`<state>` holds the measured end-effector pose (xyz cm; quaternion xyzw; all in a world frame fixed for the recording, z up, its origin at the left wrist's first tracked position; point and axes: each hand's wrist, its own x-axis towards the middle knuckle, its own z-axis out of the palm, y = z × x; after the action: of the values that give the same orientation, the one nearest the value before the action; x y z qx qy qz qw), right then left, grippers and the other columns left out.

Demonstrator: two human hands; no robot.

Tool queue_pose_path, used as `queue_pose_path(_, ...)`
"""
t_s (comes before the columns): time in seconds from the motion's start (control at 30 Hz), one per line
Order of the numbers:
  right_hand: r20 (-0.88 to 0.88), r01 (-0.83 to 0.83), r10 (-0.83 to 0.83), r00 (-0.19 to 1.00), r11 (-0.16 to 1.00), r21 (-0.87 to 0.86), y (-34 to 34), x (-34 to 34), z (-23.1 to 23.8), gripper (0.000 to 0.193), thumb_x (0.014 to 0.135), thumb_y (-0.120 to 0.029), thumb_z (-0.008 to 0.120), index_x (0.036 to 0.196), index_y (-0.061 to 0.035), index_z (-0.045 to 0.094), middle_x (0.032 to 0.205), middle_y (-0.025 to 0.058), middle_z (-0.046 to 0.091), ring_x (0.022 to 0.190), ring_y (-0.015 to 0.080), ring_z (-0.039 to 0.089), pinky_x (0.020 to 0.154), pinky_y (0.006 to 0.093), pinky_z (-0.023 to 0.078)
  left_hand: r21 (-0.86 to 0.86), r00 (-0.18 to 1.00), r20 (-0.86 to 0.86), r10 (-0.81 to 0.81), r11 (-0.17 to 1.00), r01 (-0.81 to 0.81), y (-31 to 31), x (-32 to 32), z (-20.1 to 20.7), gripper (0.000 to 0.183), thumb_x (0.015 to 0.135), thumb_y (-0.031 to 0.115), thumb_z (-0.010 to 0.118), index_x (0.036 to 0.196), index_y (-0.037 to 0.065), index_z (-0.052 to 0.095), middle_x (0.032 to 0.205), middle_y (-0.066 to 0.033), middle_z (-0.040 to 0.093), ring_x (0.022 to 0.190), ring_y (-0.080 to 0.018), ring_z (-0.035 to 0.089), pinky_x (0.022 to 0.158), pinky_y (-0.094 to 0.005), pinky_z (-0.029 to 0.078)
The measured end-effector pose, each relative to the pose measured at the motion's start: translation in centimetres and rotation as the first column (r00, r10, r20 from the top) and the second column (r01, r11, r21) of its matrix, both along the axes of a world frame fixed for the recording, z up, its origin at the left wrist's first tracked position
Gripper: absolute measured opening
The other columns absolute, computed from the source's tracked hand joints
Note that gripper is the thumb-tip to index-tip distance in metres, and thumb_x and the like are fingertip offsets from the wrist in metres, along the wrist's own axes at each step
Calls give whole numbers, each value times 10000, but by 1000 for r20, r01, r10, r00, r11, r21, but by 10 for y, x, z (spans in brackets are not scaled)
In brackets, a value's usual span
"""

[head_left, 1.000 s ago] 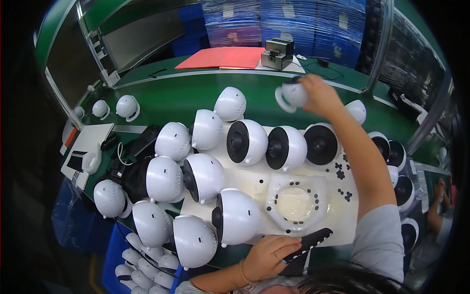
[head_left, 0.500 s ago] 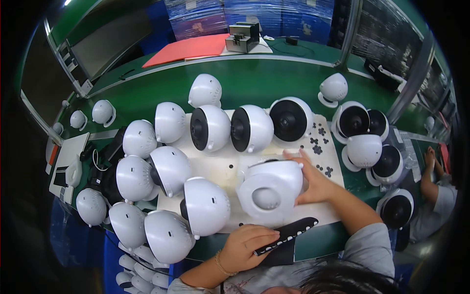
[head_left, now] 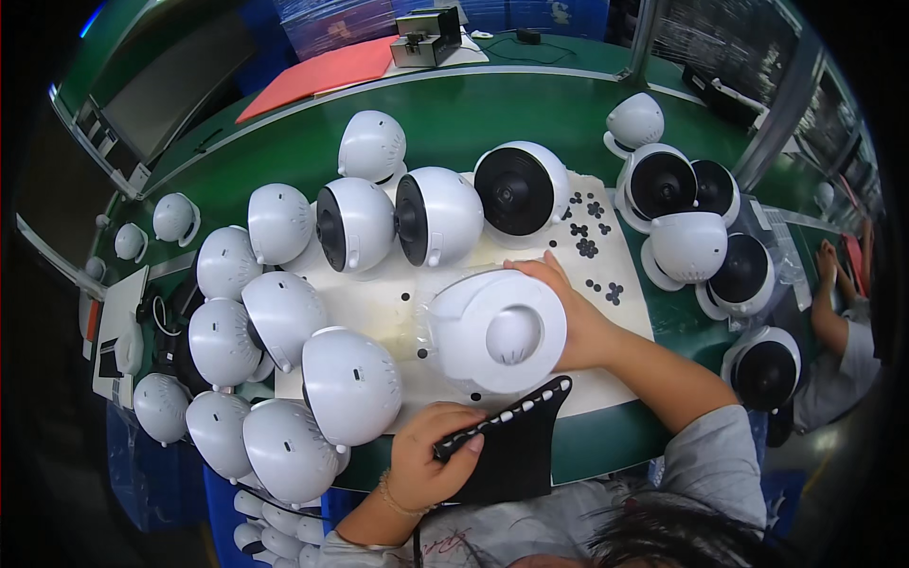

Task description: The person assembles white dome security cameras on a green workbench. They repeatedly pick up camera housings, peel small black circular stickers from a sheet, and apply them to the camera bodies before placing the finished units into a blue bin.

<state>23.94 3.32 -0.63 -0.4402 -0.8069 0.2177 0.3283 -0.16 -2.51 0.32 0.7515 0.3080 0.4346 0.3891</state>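
My right hand (head_left: 579,327) grips a white spherical security camera (head_left: 459,336) from its right side. The camera's ring-shaped base is turned up toward me, with a round opening in the middle; its lens side is hidden. In my left hand (head_left: 421,459) is a black flexible sheet (head_left: 516,443) with a row of white pads along its upper edge, pinched between thumb and fingers just below the camera. Beneath lies a white mat (head_left: 611,369) bearing clusters of small black discs (head_left: 586,248), and a few single discs lie left of and below the camera.
Several white cameras (head_left: 352,379) crowd the left, and a row with black fronts (head_left: 514,189) lines the mat's far edge. More stand at the right (head_left: 688,248). Behind are a red sheet (head_left: 322,76) and a metal box (head_left: 426,38). Another person's arm (head_left: 831,303) shows far right.
The camera in my right hand has tilted so its base faces up more fully. My left hand has turned the black sheet, showing more of its face. The whole view has shifted.
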Motion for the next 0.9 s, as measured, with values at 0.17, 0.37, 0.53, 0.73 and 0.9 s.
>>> queue_pose_path(0.17,271,60,-68,960,997,38,-10,13,20,775,623,-316,747,1246,-58,365,1238,145,451,1237,333,356,1023,513,199,-26,998,39,58,998,-57,-2,2,-2,207,729,-11,631,932,-26,592,877,-165,624,766,-245,614,699,-290,479)
queue_pose_path(0.37,97,-38,3,995,932,361,-52,13,59,329,659,-188,725,945,-78,605,925,57,596,911,240,562,778,400,394,-44,993,22,115,993,-114,-6,2,-7,183,719,1,662,885,-29,589,841,-171,631,743,-259,627,675,-295,490)
queue_pose_path(0.53,10,-96,101,995,906,413,-61,-19,50,270,667,-152,731,904,-90,617,877,34,589,843,214,563,722,327,411,15,992,76,97,995,-98,-6,7,-13,165,694,0,687,815,-27,579,794,-176,632,705,-275,633,650,-312,497)
queue_pose_path(0.73,-65,-102,129,989,942,320,-61,-17,38,238,685,-135,716,898,-95,619,902,29,587,869,208,557,697,322,409,64,990,76,117,990,-122,-8,9,-11,185,672,-13,696,813,-29,577,772,-175,634,678,-278,633,624,-314,498)
queue_pose_path(0.9,45,-135,129,991,874,466,-62,-14,35,245,677,-114,707,905,-109,620,933,15,594,898,210,557,725,324,388,58,987,32,159,985,-161,-8,8,-10,166,675,-14,692,800,-28,583,776,-174,633,686,-274,630,624,-309,496)
